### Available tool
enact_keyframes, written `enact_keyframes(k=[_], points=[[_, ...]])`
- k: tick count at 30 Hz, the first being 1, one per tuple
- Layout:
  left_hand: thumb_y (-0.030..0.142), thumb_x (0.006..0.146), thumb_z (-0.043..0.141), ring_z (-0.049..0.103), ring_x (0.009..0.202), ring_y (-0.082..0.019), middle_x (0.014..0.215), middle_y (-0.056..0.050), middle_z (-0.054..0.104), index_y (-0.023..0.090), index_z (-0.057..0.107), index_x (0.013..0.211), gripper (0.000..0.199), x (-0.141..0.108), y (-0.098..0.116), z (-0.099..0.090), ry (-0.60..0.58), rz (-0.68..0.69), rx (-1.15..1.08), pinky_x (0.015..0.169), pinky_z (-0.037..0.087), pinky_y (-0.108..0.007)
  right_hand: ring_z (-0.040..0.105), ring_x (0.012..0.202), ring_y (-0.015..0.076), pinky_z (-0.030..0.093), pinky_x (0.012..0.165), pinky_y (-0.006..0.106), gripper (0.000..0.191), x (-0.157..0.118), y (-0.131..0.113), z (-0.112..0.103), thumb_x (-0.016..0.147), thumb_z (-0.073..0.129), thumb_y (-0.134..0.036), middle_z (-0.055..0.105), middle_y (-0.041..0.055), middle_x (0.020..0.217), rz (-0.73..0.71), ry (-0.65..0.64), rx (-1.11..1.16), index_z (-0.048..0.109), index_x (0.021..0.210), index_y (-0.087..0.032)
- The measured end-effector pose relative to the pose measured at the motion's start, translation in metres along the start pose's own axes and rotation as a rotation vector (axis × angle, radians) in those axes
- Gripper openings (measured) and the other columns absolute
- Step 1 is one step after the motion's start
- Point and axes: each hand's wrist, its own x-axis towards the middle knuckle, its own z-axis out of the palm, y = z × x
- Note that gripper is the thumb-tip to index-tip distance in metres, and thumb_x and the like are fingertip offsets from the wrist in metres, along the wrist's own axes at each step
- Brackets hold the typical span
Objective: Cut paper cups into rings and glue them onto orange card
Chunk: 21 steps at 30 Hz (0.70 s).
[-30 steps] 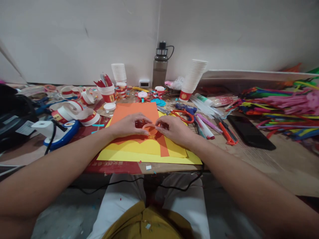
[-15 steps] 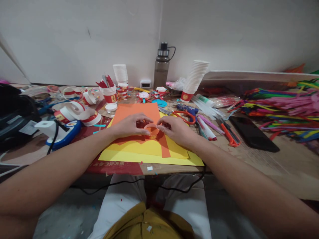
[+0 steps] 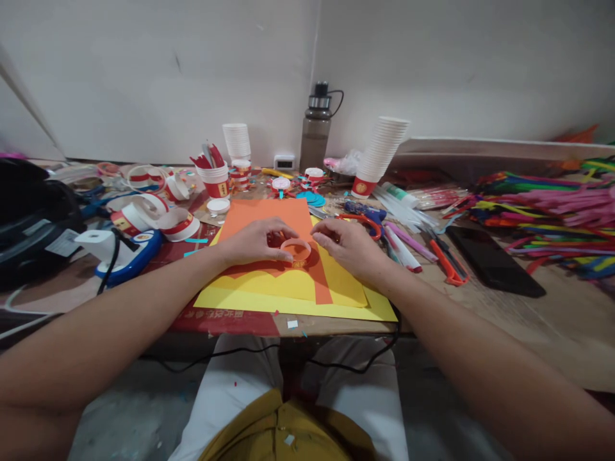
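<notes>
A short round cup piece (image 3: 298,262), red with gold print and a pale rim, stands on orange paper (image 3: 269,214) over yellow sheets (image 3: 230,299). At its left side, my left hand (image 3: 262,242) holds it between curved fingers and thumb. My right hand (image 3: 344,244) is just right of the cup piece, apart from it, with thumb and fingertips near each other; whether anything small is between them cannot be made out.
Red-handled scissors (image 3: 368,224), markers (image 3: 402,248), a cutter (image 3: 446,262) and a phone (image 3: 494,261) lie to the right. Behind stand a bottle (image 3: 316,134) and stacked cups (image 3: 382,153). Cut cup rings (image 3: 179,225) and a blue-and-white device (image 3: 129,259) are left.
My right hand has moved off the cup piece to the right. My left hand stays at its left side. The whole view has shifted slightly.
</notes>
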Motion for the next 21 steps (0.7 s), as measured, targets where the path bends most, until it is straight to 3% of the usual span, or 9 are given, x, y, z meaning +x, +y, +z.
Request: enact_keyframes(k=[11,21], points=[[0.049,0.068,0.073,0.06,0.084,-0.016,0.099,-0.004,0.065,0.019,0.065,0.107,0.05,0.0003,-0.0001,-0.0001,-0.025,-0.007,-0.066,0.073,0.048,-0.027,0.053,0.065,0.0116,0.035,0.059,0.024,0.021,-0.0022,-0.0027,0.0013,0.089,0.054,-0.033,0.066,0.0029,0.079,0.014,-0.104,0.009,0.067,0.095,-0.017],[0.049,0.067,0.074,0.06,0.089,-0.018,0.101,-0.006,0.065,0.019,0.066,0.106,0.049,0.0009,0.0007,-0.0007,-0.022,0.006,-0.041,0.077,0.047,-0.029,0.054,0.067,0.0118,0.036,0.062,0.024,0.016,-0.001,-0.0065,0.003,0.085,0.058,-0.027,0.065,0.0025,0.079,0.031,-0.164,-0.069,0.067,0.096,-0.018]])
